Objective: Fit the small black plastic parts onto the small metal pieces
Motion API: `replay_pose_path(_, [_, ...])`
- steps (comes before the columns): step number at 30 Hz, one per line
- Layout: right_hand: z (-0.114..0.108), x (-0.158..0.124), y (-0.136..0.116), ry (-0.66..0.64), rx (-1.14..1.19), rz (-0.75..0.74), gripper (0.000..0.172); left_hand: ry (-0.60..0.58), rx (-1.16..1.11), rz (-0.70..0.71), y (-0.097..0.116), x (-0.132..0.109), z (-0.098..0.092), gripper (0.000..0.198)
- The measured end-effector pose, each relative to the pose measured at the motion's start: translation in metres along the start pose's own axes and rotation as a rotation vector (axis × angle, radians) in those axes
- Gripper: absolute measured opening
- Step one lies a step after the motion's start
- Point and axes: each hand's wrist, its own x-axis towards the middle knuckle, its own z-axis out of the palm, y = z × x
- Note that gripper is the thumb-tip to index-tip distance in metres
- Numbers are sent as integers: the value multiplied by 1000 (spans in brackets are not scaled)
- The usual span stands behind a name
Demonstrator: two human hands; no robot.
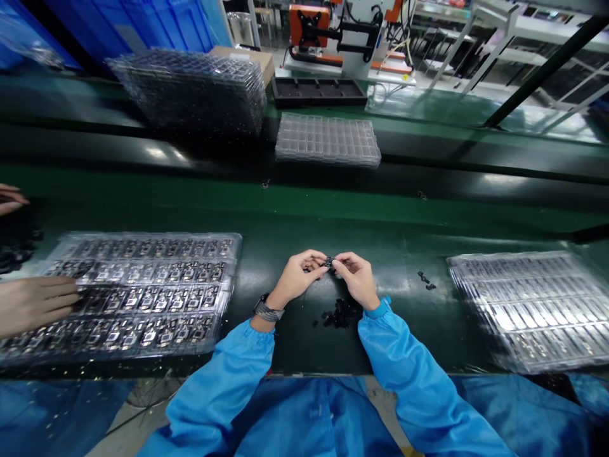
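Observation:
Over the green bench, my left hand (307, 271) and my right hand (354, 274) meet fingertip to fingertip. Both are closed in a pinch on one small dark electronic part (328, 261), whose details are partly covered by the fingers. Just below them lies a loose pile of small black pieces (341, 313). To the left, a clear plastic tray (236, 244) holds rows of small electronic modules (164, 273). On the right stands a stack of clear trays (566, 257), with small metallic parts visible in its front row.
A co-worker's hand (35, 304) rests over the left tray, another hand (10, 198) above it near black pieces (19, 244). A few black bits (427, 280) lie right of my hands. Behind are clear trays (328, 139), a tall tray stack (190, 95) and a black divided tray (318, 92).

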Motion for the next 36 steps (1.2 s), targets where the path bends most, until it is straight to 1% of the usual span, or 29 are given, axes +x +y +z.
replay_pose_path(6, [1, 2, 2, -12, -10, 23, 39, 1, 17, 16, 2, -2, 3, 27])
replay_pose_path(11, [-1, 3, -1, -43, 9, 37, 39, -28, -41, -2, 1, -2, 2, 38])
replay_pose_path(16, [-2, 3, -3, -83, 61, 52, 37, -68, -159, -52, 1, -1, 1, 44])
replay_pose_path(22, [-2, 1, -6, -41, 34, 15, 41, -123, -286, -103, 3, -2, 1, 48])
replay_pose_path(26, [-2, 0, -7, -35, 17, -5, 39, -123, -331, -111, 2, -2, 2, 48])
replay_pose_path(31, [-1, -1, -7, -45, 9, -36, 38, -119, -313, -100, 0, -2, 3, 47])
replay_pose_path(36, [1, -1, -5, -33, 21, -42, 34, -50, -190, -56, 3, -3, 4, 44])
